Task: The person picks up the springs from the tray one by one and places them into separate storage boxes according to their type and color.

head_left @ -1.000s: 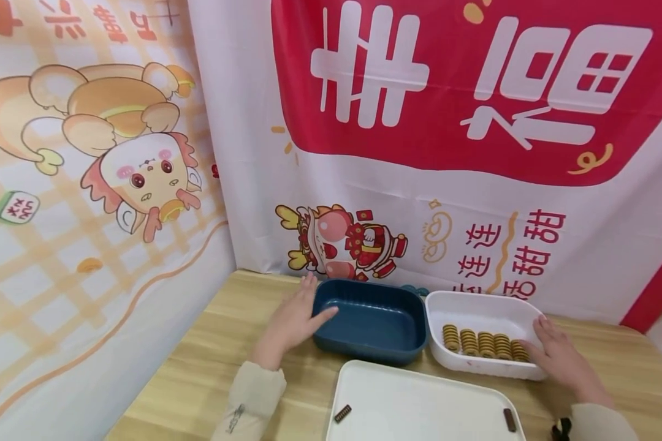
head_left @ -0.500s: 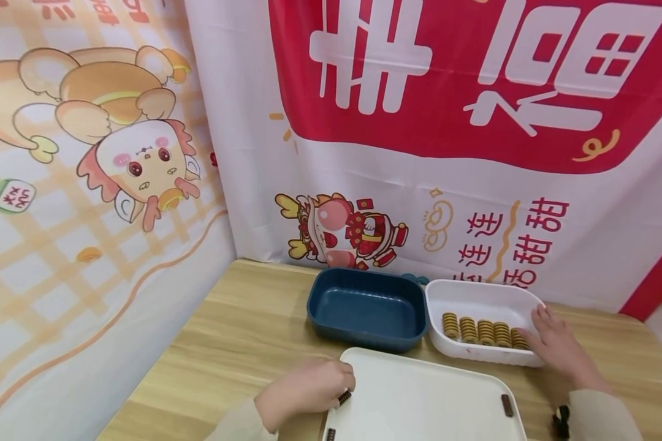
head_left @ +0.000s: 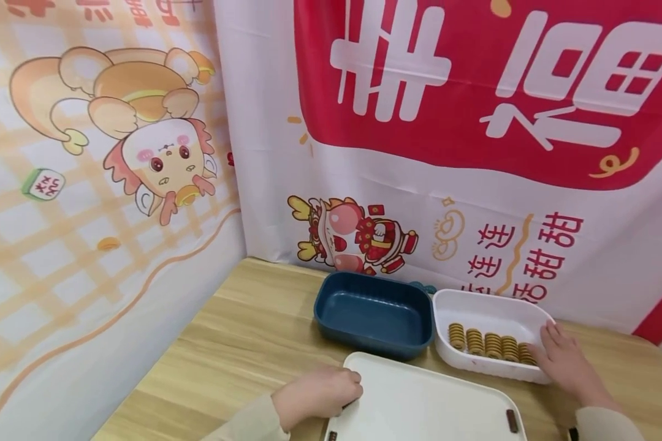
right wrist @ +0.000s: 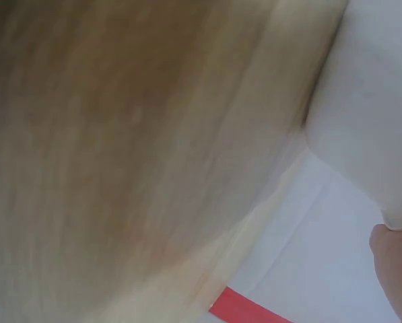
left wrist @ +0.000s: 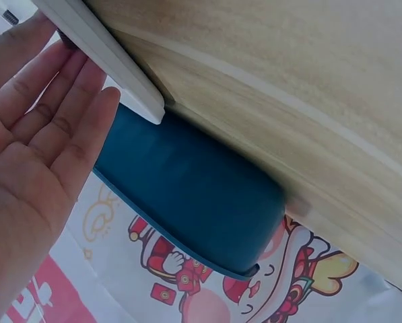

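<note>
Pale wood-grain table (head_left: 237, 343) spreads beneath your work. Nearest you, at six o'clock, lies the off-white tray (head_left: 427, 404), cut off by the bottom of the head view. Just inside its eight o'clock side sits a small dark brown piece (head_left: 332, 435); another brown bar (head_left: 512, 421) lies flat by its three o'clock edge.

Your left hand (head_left: 315, 392) comes in at the tray's ten o'clock edge, its fingers close together and their tips touching a dark ribbed piece (left wrist: 67, 41) against the rim. Your thumb is hidden, so I cannot tell whether you pinch that piece.

Beyond the tray, toward its eleven o'clock, stands the dark teal bin (head_left: 372, 313), its floor bare. Just beside it, at its three o'clock, stands the white bin (head_left: 492, 369), holding five rows of round, brown cookie-like discs (head_left: 493, 345) along its near side. Your right hand (head_left: 567, 361) rests on that bin's three o'clock end, fingers extended at the rim, thumb spread apart from them.

Farthest off, at twelve o'clock, hangs a white cloth (head_left: 265, 184) with a red panel and a sideways cartoon dragon; at ten o'clock hangs an orange-checked cloth (head_left: 77, 269).
</note>
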`<state>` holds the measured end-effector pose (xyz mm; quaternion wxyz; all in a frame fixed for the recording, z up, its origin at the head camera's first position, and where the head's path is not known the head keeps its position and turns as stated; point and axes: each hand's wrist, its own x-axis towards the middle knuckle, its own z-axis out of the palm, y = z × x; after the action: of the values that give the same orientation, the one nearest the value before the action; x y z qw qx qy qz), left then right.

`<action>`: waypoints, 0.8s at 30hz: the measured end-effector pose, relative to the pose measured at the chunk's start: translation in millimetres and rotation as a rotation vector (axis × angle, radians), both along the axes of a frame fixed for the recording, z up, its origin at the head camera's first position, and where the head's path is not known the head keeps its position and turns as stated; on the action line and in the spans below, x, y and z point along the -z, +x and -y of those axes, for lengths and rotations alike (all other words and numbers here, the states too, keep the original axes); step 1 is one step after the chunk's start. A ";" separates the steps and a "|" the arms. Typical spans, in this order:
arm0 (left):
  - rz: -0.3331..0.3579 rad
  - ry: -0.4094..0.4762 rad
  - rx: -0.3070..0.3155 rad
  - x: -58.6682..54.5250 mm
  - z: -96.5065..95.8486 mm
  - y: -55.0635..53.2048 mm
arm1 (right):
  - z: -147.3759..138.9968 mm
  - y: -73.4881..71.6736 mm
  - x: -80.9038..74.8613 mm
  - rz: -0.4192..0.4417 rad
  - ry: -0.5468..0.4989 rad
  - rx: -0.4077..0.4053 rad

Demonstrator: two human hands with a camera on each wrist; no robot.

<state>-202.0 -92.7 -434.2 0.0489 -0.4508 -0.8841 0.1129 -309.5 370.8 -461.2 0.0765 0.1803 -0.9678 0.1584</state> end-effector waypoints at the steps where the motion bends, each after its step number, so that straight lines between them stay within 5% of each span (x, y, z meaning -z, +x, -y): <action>1: 0.003 -0.001 0.009 0.8 -0.8 -0.1 | -1.0 2.5 1.6 -0.006 -0.002 0.003; 9: -0.031 -0.007 0.039 2.3 -0.1 -0.1 | -1.8 6.5 5.4 -0.023 -0.011 0.006; 13: 0.018 0.046 0.063 -0.7 2.5 -2.4 | -2.0 5.5 5.8 -0.032 -0.006 0.011; 21: 0.412 0.576 0.143 -7.1 15.3 -21.7 | 0.2 5.8 4.4 -0.047 -0.010 0.015; 24: 0.493 0.736 0.169 -9.4 16.9 -25.4 | 0.7 6.1 4.6 -0.043 -0.012 0.020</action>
<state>-227.4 -109.6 -424.8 0.0031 -0.4873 -0.8109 -0.3241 -303.4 370.1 -465.8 0.0997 0.1737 -0.9666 0.1598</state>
